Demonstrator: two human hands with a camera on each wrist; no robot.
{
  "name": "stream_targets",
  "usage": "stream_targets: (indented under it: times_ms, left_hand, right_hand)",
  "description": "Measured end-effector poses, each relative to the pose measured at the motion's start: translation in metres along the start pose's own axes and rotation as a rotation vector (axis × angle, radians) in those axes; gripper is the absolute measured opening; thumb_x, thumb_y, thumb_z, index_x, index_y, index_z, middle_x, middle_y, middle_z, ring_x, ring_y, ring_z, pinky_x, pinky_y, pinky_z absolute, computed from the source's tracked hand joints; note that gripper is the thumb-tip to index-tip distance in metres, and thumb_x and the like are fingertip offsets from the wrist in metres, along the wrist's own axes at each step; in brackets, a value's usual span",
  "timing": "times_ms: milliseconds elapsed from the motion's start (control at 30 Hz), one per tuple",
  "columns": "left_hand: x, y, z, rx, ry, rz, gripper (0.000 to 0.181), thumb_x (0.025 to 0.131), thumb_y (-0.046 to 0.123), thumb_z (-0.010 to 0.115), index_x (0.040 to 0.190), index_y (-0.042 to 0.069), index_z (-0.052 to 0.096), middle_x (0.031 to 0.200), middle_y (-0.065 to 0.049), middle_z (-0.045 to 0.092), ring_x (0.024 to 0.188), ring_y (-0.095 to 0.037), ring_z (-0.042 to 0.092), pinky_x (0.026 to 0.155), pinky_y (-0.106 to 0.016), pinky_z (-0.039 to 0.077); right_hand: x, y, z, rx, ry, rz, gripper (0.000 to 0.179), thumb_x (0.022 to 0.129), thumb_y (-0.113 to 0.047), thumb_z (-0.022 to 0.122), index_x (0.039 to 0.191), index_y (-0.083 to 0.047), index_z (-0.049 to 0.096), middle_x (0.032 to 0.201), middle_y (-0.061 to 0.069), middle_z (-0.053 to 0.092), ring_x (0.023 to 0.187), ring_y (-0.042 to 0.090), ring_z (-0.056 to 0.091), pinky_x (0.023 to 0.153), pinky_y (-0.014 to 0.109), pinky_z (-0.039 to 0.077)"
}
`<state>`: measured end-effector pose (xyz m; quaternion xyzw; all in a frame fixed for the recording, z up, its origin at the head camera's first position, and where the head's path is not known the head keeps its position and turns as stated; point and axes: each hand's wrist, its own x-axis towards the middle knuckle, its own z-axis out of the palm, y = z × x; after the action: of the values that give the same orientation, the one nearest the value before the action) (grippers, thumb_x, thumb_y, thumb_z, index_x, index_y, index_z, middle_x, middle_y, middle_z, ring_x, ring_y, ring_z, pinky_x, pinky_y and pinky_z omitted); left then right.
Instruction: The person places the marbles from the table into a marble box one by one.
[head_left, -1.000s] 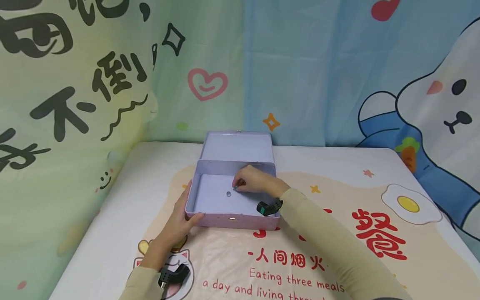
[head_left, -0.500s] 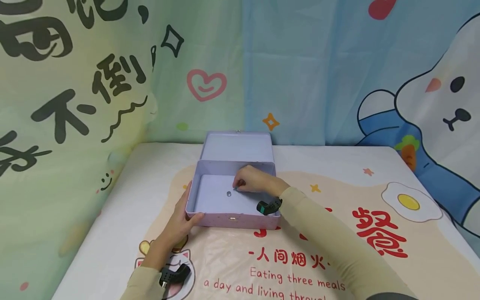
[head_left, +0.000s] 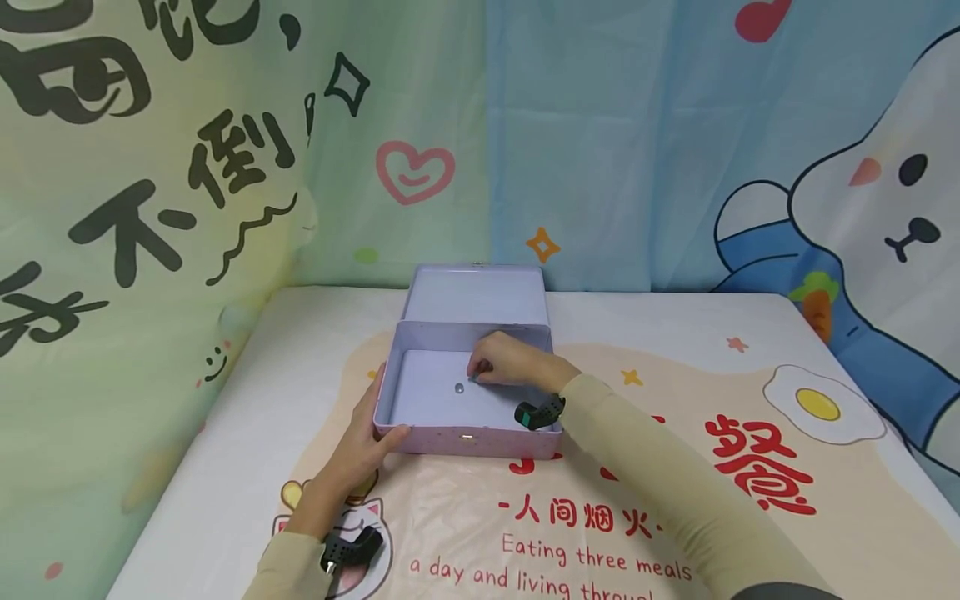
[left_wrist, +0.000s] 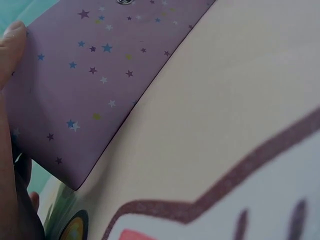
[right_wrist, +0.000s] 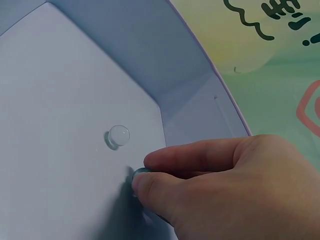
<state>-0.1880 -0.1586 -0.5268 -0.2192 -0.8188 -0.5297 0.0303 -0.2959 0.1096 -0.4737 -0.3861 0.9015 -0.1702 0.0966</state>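
A lilac tin box (head_left: 431, 442) with its hinged lid (head_left: 475, 293) tipped back stands on the table. Its front wall, seen in the left wrist view, is printed with small stars. My left hand (head_left: 365, 437) grips the box at its front left corner, thumb over the front rim and fingers along the side. Inside the box, my right hand (head_left: 513, 360) pinches a small glassy marble (right_wrist: 141, 172) between thumb and forefinger, close over the floor. That marble is mostly covered by the fingertips. Another clear marble (right_wrist: 119, 135) lies on the white floor of the box, just beyond them.
A printed tablecloth (head_left: 450, 517) with lettering and cartoon drawings covers the table. Behind it hangs a patterned curtain (head_left: 570, 125). The box's upright side walls surround the right hand, and the raised lid stands at the back.
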Motion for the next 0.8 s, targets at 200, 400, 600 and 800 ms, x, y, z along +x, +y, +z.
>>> stream_targets:
  times_ms: [200, 400, 600, 800]
  left_hand:
    - [-0.0006, 0.001, -0.0012, -0.017, -0.003, 0.0, 0.095, 0.084, 0.022, 0.064, 0.153, 0.031, 0.0, 0.161, -0.004, 0.007, 0.146, -0.035, 0.012, 0.109, -0.067, 0.014]
    - [0.0004, 0.0012, -0.0005, -0.001, 0.002, -0.012, 0.095, 0.084, 0.024, 0.064, 0.153, 0.033, 0.0, 0.161, -0.001, 0.007, 0.147, -0.032, 0.011, 0.11, -0.067, 0.013]
    - [-0.0021, 0.0012, 0.0002, 0.029, 0.0, -0.04, 0.096, 0.084, 0.031, 0.064, 0.153, 0.031, -0.002, 0.162, -0.003, 0.005, 0.147, -0.035, 0.009, 0.109, -0.068, 0.011]
    - [-0.0027, 0.0016, -0.0001, 0.041, 0.015, -0.053, 0.096, 0.084, 0.029, 0.064, 0.153, 0.03, -0.001, 0.162, -0.005, 0.006, 0.146, -0.036, 0.009, 0.108, -0.069, 0.012]
  right_hand:
    - [0.0012, -0.0013, -0.0007, -0.009, 0.006, -0.015, 0.011, 0.084, -0.01, 0.07, 0.095, -0.01, 0.074, 0.092, 0.001, 0.07, 0.084, 0.008, 0.064, 0.076, 0.02, 0.052]
    - [0.0004, 0.0003, -0.0008, -0.016, 0.009, -0.004, 0.011, 0.084, -0.01, 0.07, 0.094, -0.01, 0.075, 0.09, 0.0, 0.069, 0.085, 0.009, 0.065, 0.076, 0.02, 0.052]
    - [-0.001, 0.0022, 0.0016, -0.007, 0.007, -0.013, 0.011, 0.085, -0.01, 0.07, 0.094, -0.011, 0.075, 0.091, 0.0, 0.069, 0.086, 0.009, 0.065, 0.077, 0.02, 0.052]
    - [-0.0004, 0.0015, 0.0028, -0.009, 0.032, -0.005, 0.011, 0.084, -0.01, 0.07, 0.095, -0.01, 0.075, 0.092, 0.0, 0.07, 0.086, 0.009, 0.065, 0.077, 0.021, 0.052]
